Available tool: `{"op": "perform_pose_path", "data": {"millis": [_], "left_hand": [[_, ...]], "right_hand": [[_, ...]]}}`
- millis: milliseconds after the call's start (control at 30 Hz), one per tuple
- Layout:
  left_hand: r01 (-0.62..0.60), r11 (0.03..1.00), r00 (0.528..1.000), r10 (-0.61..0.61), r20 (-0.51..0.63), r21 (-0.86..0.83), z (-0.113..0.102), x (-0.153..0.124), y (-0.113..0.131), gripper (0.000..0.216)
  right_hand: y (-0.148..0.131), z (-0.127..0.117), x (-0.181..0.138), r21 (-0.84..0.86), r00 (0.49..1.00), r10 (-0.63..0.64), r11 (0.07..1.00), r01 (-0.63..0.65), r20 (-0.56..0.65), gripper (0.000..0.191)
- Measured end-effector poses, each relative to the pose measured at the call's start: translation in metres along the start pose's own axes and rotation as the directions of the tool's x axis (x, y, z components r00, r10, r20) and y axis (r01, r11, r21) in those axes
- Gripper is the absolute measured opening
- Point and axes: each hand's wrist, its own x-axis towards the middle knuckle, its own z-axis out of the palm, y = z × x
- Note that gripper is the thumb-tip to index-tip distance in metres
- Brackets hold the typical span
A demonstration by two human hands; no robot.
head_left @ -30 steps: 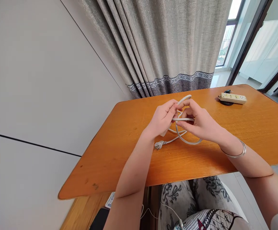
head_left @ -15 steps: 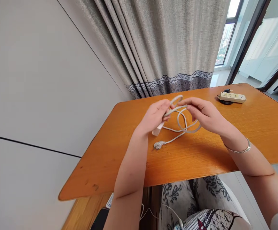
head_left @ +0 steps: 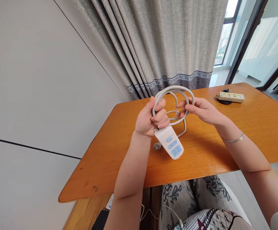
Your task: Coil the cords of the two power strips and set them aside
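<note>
My left hand (head_left: 154, 116) is closed around looped white cable (head_left: 174, 88) above the table. Just below its fingers hangs a white power strip (head_left: 163, 134) with blue socket faces, tilted toward me. On the right of the loops, my right hand (head_left: 198, 108) pinches the cable between thumb and fingers. The plug (head_left: 157, 146) lies on the wood, partly covered by the strip. Some cable trails behind the loops toward the tabletop.
The orange-brown wooden table (head_left: 110, 153) has a second, cream power strip (head_left: 232, 97) with a coiled black cord at its back right. A grey curtain (head_left: 172, 48) hangs behind, and a pale wall (head_left: 33, 80) borders the left side.
The cable has gone from loose curves to a rounder coil held higher. The power strip has swung round, so its blue sockets now show. My left hand has turned, fingers facing me.
</note>
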Motion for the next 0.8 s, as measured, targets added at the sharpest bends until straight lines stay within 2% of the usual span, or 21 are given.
{"op": "perform_pose_path", "data": {"millis": [67, 133, 233, 367, 433, 533, 600, 667, 733, 800], "left_hand": [[-0.059, 0.998, 0.997, 0.058, -0.049, -0.01, 0.0, 0.001, 0.002, 0.058], [-0.098, 0.995, 0.993, 0.097, -0.074, -0.011, 0.002, 0.003, 0.001, 0.058], [-0.127, 0.992, 0.989, 0.126, -0.073, -0.011, 0.01, 0.007, -0.003, 0.056], [-0.226, 0.972, 0.964, 0.234, -0.13, 0.069, 0.021, 0.014, -0.015, 0.053], [-0.328, 0.929, 0.912, 0.359, -0.198, 0.174, 0.021, 0.019, -0.023, 0.049], [-0.46, 0.799, 0.773, 0.575, -0.268, 0.388, 0.015, 0.026, -0.035, 0.041], [-0.487, 0.722, 0.688, 0.663, -0.293, 0.491, 0.009, 0.03, -0.043, 0.039], [-0.49, 0.694, 0.648, 0.695, -0.312, 0.528, 0.005, 0.033, -0.049, 0.041], [-0.483, 0.703, 0.658, 0.685, -0.313, 0.522, 0.004, 0.034, -0.052, 0.042], [-0.453, 0.737, 0.719, 0.634, -0.283, 0.502, 0.005, 0.034, -0.053, 0.04]], "right_hand": [[0.001, 0.006, 0.001, 0.205, 0.997, 0.053, 0.977, -0.062, 0.052, 0.047], [0.0, 0.014, 0.002, 0.313, 0.996, 0.089, 0.946, -0.084, 0.001, 0.043], [-0.001, 0.023, 0.003, 0.353, 0.983, 0.117, 0.934, -0.061, -0.141, 0.037], [0.002, 0.029, 0.004, 0.319, 0.955, 0.094, 0.948, 0.0, -0.281, 0.047], [0.004, 0.032, 0.003, 0.318, 0.941, 0.085, 0.948, 0.025, -0.327, 0.052], [0.006, 0.042, 0.002, 0.345, 0.923, 0.085, 0.937, 0.054, -0.375, 0.057], [0.006, 0.05, 0.001, 0.37, 0.921, 0.09, 0.927, 0.062, -0.379, 0.06], [0.006, 0.056, 0.001, 0.389, 0.923, 0.086, 0.918, 0.073, -0.376, 0.062], [0.006, 0.058, 0.001, 0.395, 0.919, 0.088, 0.915, 0.077, -0.384, 0.064], [0.007, 0.057, 0.001, 0.396, 0.911, 0.104, 0.916, 0.069, -0.4, 0.065]]}}
